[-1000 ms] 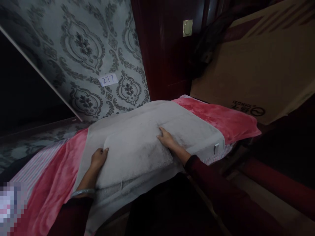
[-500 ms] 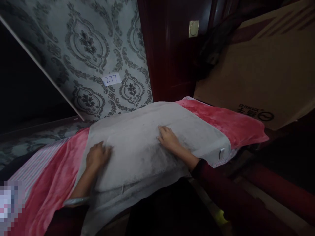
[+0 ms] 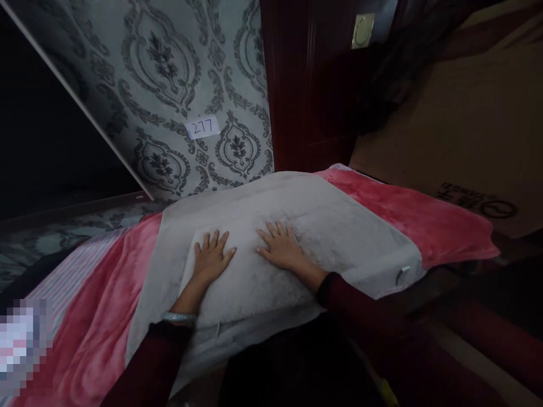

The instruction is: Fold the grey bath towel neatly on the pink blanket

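A pale grey cloth [image 3: 348, 226] lies spread over a padded surface, with a lighter, fuzzy-looking panel [image 3: 237, 288] on its middle. My left hand [image 3: 211, 257] rests flat on the left part of this panel, fingers spread. Also palm down with fingers apart, my right hand [image 3: 282, 246] presses on the panel's right part. Neither hand grips anything. Under the grey cloth, a pink-red plush blanket [image 3: 407, 212] shows at both sides. A small pale loop [image 3: 403, 275] sits at the cloth's right front corner.
Behind stands a patterned wallpaper wall [image 3: 169, 73] bearing a paper label [image 3: 203, 127] marked 277. Right of it are a dark red door [image 3: 305, 85] and a large cardboard box [image 3: 458, 130]. A striped sheet [image 3: 80, 277] shows at left.
My left hand has moved right, inward across the panel, and now lies flat with fingers spread. My right hand has flattened and spread its fingers. The view has shifted slightly.
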The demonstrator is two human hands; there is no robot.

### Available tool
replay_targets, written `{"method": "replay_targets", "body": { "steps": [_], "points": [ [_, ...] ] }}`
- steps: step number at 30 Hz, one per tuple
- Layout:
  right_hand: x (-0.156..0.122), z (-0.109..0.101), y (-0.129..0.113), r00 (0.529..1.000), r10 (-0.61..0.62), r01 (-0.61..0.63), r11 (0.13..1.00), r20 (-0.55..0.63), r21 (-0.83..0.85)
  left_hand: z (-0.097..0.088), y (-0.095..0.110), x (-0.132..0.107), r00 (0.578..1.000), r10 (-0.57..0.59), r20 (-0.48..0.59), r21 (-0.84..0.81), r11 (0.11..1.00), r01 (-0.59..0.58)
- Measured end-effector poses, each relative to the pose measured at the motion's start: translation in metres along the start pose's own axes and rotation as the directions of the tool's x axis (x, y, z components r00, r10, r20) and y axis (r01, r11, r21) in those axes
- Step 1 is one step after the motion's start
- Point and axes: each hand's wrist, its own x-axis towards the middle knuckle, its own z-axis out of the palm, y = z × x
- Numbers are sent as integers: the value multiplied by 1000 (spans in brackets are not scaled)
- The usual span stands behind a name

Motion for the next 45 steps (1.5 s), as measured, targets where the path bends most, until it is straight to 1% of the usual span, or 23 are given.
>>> {"method": "replay_targets", "body": {
  "steps": [3,6,11,15,19,22,24,26,27,29,31,33,35,38,40,42,45],
  "points": [
    [1,-3,-1,1000,3,-3,1000,17,-8,-3,3,0,1000,-14,4,0,1000,14],
    [-1,-7,-2,1000,10,-10,1000,26,-6,-2,3,0,1000,-10,-1,-18,1000,10],
    [-9,-12,1,997,0,-1,1000,71,2,2,-8,-4,999,38,28,-51,998,-37],
    [-22,-15,7,995,-28,28,1000,101,-1,2,-22,-20,999,0,44,-57,998,2],
    [-44,-17,14,994,-26,26,1000,109,-1,3,-35,-40,998,-19,63,-67,998,23],
    [-60,-21,13,993,-14,15,1000,116,-9,-2,-37,-53,996,-40,85,-69,997,46],
    [-70,-24,6,994,21,-19,1000,110,-19,-7,-31,-59,993,-75,93,-57,995,80],
    [-77,-26,-5,998,19,-17,1000,68,-25,-12,-17,-67,995,-78,58,-42,996,81],
    [-81,-26,-11,999,-2,3,1000,45,-25,-14,-8,-71,998,-45,33,-42,998,46],
    [-86,-23,-22,998,-59,59,998,31,-21,-14,10,-80,998,68,-1,-57,996,-68],
    [-91,-17,-29,995,-87,88,996,48,-20,-9,25,-89,988,157,6,-84,984,-155],
    [-95,-10,-31,995,-87,88,996,54,-25,-3,32,-96,984,177,23,-110,979,-174],
    [-98,-5,-30,995,-89,90,996,46,-26,3,30,-100,984,178,16,-130,976,-174],
    [-96,-8,-25,992,-107,108,994,62,-19,3,17,-97,979,205,20,-163,966,-199],
    [-86,-17,-24,990,-127,128,992,67,-7,-5,9,-87,975,221,32,-195,958,-211],
    [-66,-32,-24,992,-115,114,993,54,7,-17,4,-69,978,207,20,-217,956,-198],
    [-22,-50,-28,1000,-26,26,1000,-5,5,-35,3,-30,989,145,-11,-203,969,-144]
  ]
}}
